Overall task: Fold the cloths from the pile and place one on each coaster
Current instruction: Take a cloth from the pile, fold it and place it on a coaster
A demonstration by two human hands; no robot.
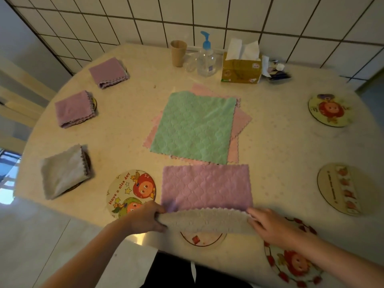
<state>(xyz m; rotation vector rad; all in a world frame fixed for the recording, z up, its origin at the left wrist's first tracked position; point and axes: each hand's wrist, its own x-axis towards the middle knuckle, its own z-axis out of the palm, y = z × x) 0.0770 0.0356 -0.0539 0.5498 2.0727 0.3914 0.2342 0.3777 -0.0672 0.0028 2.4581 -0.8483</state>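
A purple cloth (205,186) lies spread near the table's front edge. Its near edge is lifted and curled over, showing a beige underside. My left hand (145,218) pinches the left corner and my right hand (272,225) pinches the right corner. The pile (193,127) sits mid-table, a green cloth on top of pink ones. On the left, three folded cloths rest on coasters: purple (109,72), purple (73,109), grey (63,171). Bare coasters lie at front left (129,190), under the lifted cloth (202,240), front right (291,260), right (342,189) and far right (329,110).
At the back of the round table (280,142) stand a beige cup (178,52), a clear pump bottle (206,57), a tissue box (241,69) and small clutter (275,70). A tiled wall rises behind. The floor shows at lower left.
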